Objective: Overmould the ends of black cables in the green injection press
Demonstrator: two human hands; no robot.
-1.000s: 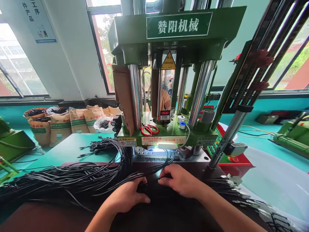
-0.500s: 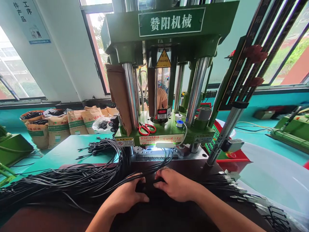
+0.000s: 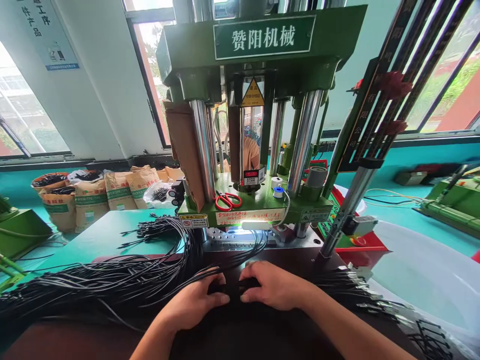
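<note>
1. Brown paper sacks (image 3: 90, 197) stand in a row at the far left, beyond the green table (image 3: 92, 235); some hold dark pieces.
2. Black cables (image 3: 123, 274) lie in a big heap left of the hands; one bunch curves back onto the green table, and some strands run rightward under the press.
3. Left hand (image 3: 193, 302): just beside those strands, thumb and fingers bent towards the middle; it is too dark between them, so I cannot tell whether it grasps anything.
4. Red-handled scissors (image 3: 228, 201) rest on the base of the green press (image 3: 258, 202); a lit lamp (image 3: 257, 225) glows at its front edge.
5. Right hand (image 3: 275, 285): fingers curled, thumb facing the left one with a gap between the hands; something dark shows inside, but I cannot tell if it is gripped.
6. Metal-ended cables (image 3: 375, 304) lie near the right forearm; a white tub (image 3: 431, 277) sits beyond.
</note>
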